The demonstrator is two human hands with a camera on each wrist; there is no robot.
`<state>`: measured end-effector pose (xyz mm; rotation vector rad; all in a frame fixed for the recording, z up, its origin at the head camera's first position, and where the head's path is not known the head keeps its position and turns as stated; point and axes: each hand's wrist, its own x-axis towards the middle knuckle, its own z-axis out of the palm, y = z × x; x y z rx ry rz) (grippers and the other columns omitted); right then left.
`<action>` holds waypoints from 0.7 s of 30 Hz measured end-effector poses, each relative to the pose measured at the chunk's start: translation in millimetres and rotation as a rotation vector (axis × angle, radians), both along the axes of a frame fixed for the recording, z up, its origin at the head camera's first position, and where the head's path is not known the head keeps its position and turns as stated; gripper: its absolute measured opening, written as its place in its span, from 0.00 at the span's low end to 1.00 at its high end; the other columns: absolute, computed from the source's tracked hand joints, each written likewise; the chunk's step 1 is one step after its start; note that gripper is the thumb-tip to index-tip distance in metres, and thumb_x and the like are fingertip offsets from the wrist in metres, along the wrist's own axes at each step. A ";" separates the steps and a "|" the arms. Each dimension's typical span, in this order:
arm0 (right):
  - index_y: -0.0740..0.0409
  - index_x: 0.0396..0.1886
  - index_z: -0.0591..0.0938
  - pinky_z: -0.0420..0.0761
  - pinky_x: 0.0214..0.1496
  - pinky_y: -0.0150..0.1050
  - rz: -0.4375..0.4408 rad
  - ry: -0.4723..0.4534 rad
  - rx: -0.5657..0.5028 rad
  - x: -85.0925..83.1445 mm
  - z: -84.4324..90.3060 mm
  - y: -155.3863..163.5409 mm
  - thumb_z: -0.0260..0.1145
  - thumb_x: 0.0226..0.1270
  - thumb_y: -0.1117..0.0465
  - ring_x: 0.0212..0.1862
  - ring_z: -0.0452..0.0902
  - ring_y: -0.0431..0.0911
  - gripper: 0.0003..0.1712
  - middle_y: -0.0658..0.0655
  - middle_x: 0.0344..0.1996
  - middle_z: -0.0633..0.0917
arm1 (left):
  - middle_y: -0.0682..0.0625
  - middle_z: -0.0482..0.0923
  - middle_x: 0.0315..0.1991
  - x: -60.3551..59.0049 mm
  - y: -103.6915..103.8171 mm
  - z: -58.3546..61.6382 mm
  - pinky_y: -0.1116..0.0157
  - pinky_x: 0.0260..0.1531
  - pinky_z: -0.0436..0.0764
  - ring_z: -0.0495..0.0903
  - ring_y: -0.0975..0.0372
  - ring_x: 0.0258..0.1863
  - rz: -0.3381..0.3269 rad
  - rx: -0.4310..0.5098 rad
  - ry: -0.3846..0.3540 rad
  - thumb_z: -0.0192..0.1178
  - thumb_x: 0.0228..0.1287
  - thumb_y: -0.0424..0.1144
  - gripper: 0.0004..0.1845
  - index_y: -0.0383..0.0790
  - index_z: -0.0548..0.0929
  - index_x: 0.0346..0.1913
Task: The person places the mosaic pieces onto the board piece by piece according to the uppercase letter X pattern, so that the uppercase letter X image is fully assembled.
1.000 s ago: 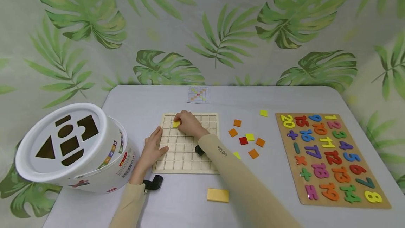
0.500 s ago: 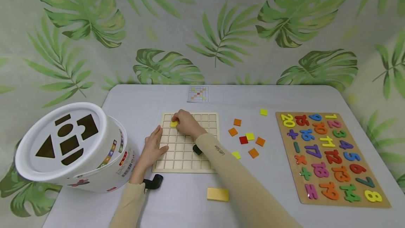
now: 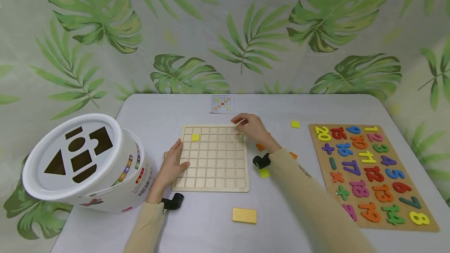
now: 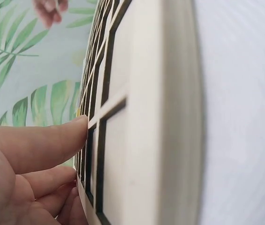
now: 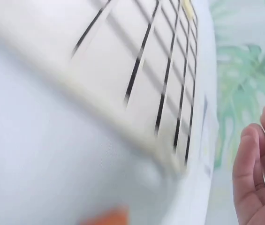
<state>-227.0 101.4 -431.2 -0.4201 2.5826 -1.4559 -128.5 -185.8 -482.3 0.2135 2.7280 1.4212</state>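
If its sleeve (image 3: 302,179) drags, the empty right hand (image 3: 252,127) could scatter tiles (image 3: 264,173) beside the grid board (image 3: 212,171) the relaxed left hand (image 3: 171,167) touches.

Pale, smooth, matt wood is shown by the grid board (image 3: 211,171). To its left, glossy white plastic is seen in the lidded bucket (image 3: 112,167); behind it, a paper pattern card (image 3: 222,104) is laid; beneath, matt, cloth-like table covering (image 3: 204,221) is spread.
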 end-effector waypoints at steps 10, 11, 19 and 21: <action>0.57 0.48 0.78 0.73 0.42 0.42 -0.137 -0.142 0.116 12.6 -21.0 92.0 0.60 0.59 0.66 0.43 0.70 0.51 0.15 0.57 0.45 0.76 | 0.40 0.43 0.70 1.2 -0.4 1.8 0.51 0.54 0.52 0.49 0.48 0.58 0.010 -0.007 -0.010 0.61 0.52 0.27 0.40 0.24 0.52 0.65; 0.56 0.48 0.78 0.72 0.43 0.42 -0.143 -0.160 0.124 13.3 -22.7 94.8 0.61 0.59 0.66 0.43 0.69 0.51 0.16 0.57 0.44 0.76 | 0.40 0.43 0.70 1.5 -0.4 2.2 0.51 0.54 0.52 0.49 0.48 0.58 0.009 -0.010 -0.008 0.61 0.52 0.27 0.40 0.24 0.52 0.65; 0.58 0.43 0.79 0.70 0.44 0.42 -0.085 -0.075 0.273 13.6 -31.1 94.4 0.65 0.53 0.69 0.41 0.67 0.51 0.15 0.57 0.38 0.75 | 0.40 0.44 0.69 1.1 0.1 2.2 0.51 0.54 0.53 0.50 0.48 0.57 0.001 -0.001 -0.004 0.61 0.52 0.27 0.39 0.24 0.52 0.65; 0.60 0.42 0.79 0.70 0.44 0.42 -0.068 -0.037 0.290 12.6 -30.9 93.2 0.64 0.53 0.70 0.40 0.67 0.51 0.14 0.58 0.36 0.75 | 0.40 0.44 0.69 0.6 0.8 2.2 0.51 0.54 0.53 0.50 0.48 0.57 0.005 0.004 -0.006 0.61 0.52 0.27 0.39 0.24 0.53 0.65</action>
